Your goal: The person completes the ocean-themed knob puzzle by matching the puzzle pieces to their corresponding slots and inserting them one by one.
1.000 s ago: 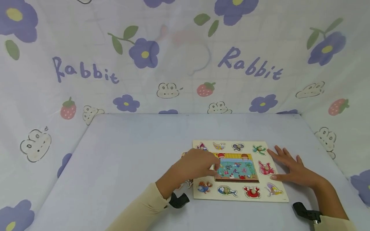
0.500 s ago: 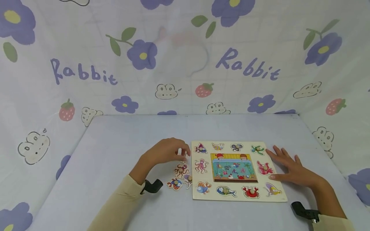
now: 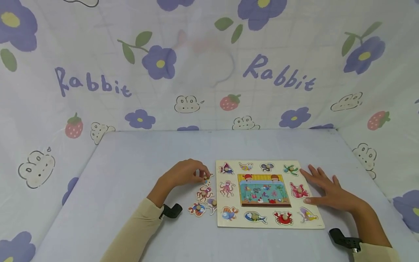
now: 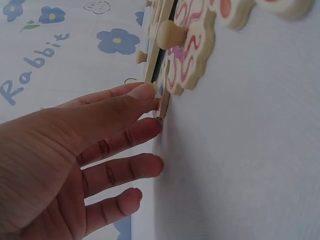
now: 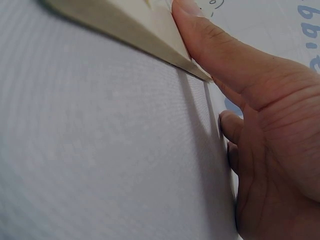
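My left hand [image 3: 188, 173] pinches a small knobbed puzzle piece [image 3: 207, 181] lying left of the wooden puzzle board [image 3: 270, 222]; fingers partly hide its picture. In the left wrist view, thumb and index finger meet at this piece [image 4: 162, 100], the other fingers spread apart. Just nearer lie an octopus piece [image 3: 204, 194], a red-and-blue fish piece [image 3: 197, 209] and a pale purple piece [image 3: 212, 205]. My right hand [image 3: 334, 193] rests at the board's right edge, fingers spread, thumb on the rim; the right wrist view shows the thumb [image 5: 220, 50] against the board [image 5: 150, 37].
Knobbed sea-animal pieces, such as a crab [image 3: 283, 217] and a starfish [image 3: 299, 190], sit in the board around an aquarium picture [image 3: 265, 191]. The octopus picture [image 3: 227, 188] on the board shows no knob. A patterned curtain [image 3: 209, 72] stands behind the white table [image 3: 147, 145].
My left hand has moved left from over the board to the loose pieces, then lowered slightly onto one. The octopus picture on the board has come into view. The right hand stays put.
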The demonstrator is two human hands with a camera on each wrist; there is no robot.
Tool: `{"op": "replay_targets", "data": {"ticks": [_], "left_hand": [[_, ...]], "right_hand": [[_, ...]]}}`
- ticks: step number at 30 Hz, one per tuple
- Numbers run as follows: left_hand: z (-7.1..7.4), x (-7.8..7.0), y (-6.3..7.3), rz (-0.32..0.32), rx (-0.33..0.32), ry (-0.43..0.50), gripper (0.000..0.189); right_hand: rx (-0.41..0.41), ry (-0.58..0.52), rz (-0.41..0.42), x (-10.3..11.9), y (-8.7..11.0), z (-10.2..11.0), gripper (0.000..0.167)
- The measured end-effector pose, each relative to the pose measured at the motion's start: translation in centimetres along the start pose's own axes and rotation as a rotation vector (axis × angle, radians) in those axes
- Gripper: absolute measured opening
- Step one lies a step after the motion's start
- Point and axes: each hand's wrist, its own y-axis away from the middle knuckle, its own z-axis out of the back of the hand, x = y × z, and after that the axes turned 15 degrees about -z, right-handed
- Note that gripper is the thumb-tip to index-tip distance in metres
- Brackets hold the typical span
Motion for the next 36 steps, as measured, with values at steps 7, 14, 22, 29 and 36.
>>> {"op": "replay_targets", "data": {"ticks": [7,14,22,29,36], "left_hand": [[-0.3,0.3,-0.2,0.038,-0.009,-0.041,0.01],[-0.3,0.6,0.0,0.076,-0.011,-0.09,0.005],[0.3,0.5,0.4,0.102,-0.043,-0.157,0.012],[0.5,0.7,0.6,0.195,-0.087,-0.251,0.016],[0.4,1.2,1.0,0.226,-0.087,-0.229,0.016]], "right_hand": [[0.005,0.005,-0.01,0.3,0.2,0.1,0.102],[0.015,0.001,-0.005,0.2,0.2,0.2,0.101],[0.022,-0.009,0.01,0.0,0.0,0.2,0.099],[0.019,-0.007,0.005,0.1,0.0,0.2,0.1],[0.021,-0.011,0.008,0.3,0.1,0.2,0.099]]}}
